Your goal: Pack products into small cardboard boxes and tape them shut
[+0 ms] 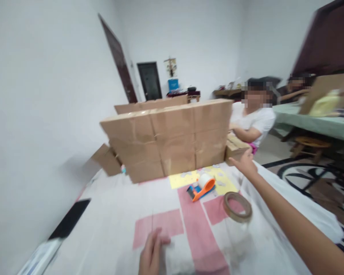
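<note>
My right hand (245, 163) reaches to the far right corner of the table, thumb and fingers apart. It is at a small cardboard box (236, 148); whether it touches the box I cannot tell. Low over the cloth, my left hand (153, 252) is slightly blurred, fingers loosely stretched and nothing in them. A roll of brown tape (237, 207) is on the right of the table. Beyond it lies an orange and blue tape dispenser (202, 187) with a white roll. Stacked cardboard boxes (174, 139) form a wall across the back.
A white cloth with pink and yellow patches covers the table (103, 221). A black flat object (70, 218) lies along the left edge. A person in a white shirt (253, 122) sits beyond the boxes. Another person is at a green-covered table (318, 122), near a wooden stool (309, 145).
</note>
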Demonstrator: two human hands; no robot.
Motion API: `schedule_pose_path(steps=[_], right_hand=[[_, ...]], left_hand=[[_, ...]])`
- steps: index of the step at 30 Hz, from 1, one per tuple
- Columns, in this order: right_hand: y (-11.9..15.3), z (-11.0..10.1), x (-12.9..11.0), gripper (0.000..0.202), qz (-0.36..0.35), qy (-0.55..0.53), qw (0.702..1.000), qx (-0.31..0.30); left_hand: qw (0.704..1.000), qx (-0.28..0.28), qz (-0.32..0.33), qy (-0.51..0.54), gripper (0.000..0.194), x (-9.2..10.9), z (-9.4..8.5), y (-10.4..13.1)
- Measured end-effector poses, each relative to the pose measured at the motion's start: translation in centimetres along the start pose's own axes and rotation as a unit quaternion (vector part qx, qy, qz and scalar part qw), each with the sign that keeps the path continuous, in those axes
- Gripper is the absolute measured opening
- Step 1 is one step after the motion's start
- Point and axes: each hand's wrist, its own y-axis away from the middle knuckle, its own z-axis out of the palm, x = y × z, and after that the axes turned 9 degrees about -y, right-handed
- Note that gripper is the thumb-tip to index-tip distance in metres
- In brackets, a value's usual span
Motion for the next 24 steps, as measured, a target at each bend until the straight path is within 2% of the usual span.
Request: schedule_pose_path(steps=[1,2,4,6,8,10,11,13,14,15,16,18,19,21,23,24], right_hand=[[1.6,0.4,-0.7,0.109,-0.043,-0.003,0.999,0.01],[3.5,1.1,-1.7,0.099,-0.09,-0.011,0.996,0.009],[7.7,3.3,-4.9,0.076,-0.188,-0.044,0.981,-0.019],[12.5,6.5,-9.4,0.052,-0.275,-0.09,0.954,-0.082],[17.4,10.3,-14.6,0.033,-0.354,-0.126,0.912,-0.165],[21.7,14.4,-20.3,0.024,-0.422,-0.146,0.859,-0.252],[23.6,16.5,-23.3,0.024,-0.45,-0.15,0.832,-0.288],[26.7,20.7,-29.4,0.032,-0.492,-0.138,0.784,-0.354],[27.9,22.8,-32.3,0.038,-0.495,-0.115,0.778,-0.371],[28.9,25.0,-35.1,0.044,-0.489,-0.081,0.787,-0.368],[29.5,27.1,-37.7,0.049,-0.482,-0.04,0.8,-0.356],[30.2,31.3,-42.0,0.057,-0.476,0.011,0.813,-0.335],[30.1,33.2,-43.8,0.057,-0.472,0.036,0.818,-0.326],[29.5,36.3,-46.5,0.052,-0.447,0.092,0.832,-0.316],[28.1,38.6,-48.4,0.049,-0.384,0.151,0.858,-0.305],[27.3,39.6,-49.1,0.05,-0.347,0.16,0.872,-0.305]], left_hand=[[0.999,-0.008,-0.041,0.03,0.031,0.1,-1.8,-0.5],[0.996,0.014,-0.07,0.053,0.033,0.0,-3.6,-1.2],[0.992,0.049,-0.069,0.096,0.033,-1.3,-7.0,-3.1],[0.984,0.117,-0.069,0.116,0.035,-3.6,-9.8,-5.5],[0.967,0.203,-0.117,0.096,0.036,-6.0,-12.2,-8.4],[0.945,0.269,-0.173,0.064,0.044,-8.1,-14.1,-12.0],[0.937,0.288,-0.193,0.05,0.056,-9.1,-14.9,-14.2],[0.929,0.305,-0.21,0.026,0.091,-10.9,-16.2,-19.2],[0.927,0.308,-0.213,0.013,0.104,-11.9,-16.5,-21.9],[0.926,0.306,-0.22,-0.005,0.112,-13.0,-16.5,-24.7],[0.922,0.295,-0.246,-0.051,0.119,-14.2,-16.4,-27.4],[0.913,0.299,-0.268,-0.072,0.124,-16.5,-15.5,-32.1],[0.909,0.302,-0.276,-0.08,0.122,-17.5,-14.9,-34.0],[0.905,0.313,-0.276,-0.087,0.104,-19.3,-13.7,-36.8],[0.906,0.315,-0.266,-0.099,0.084,-20.7,-12.6,-38.3],[0.908,0.313,-0.256,-0.107,0.08,-21.3,-12.2,-38.7]])
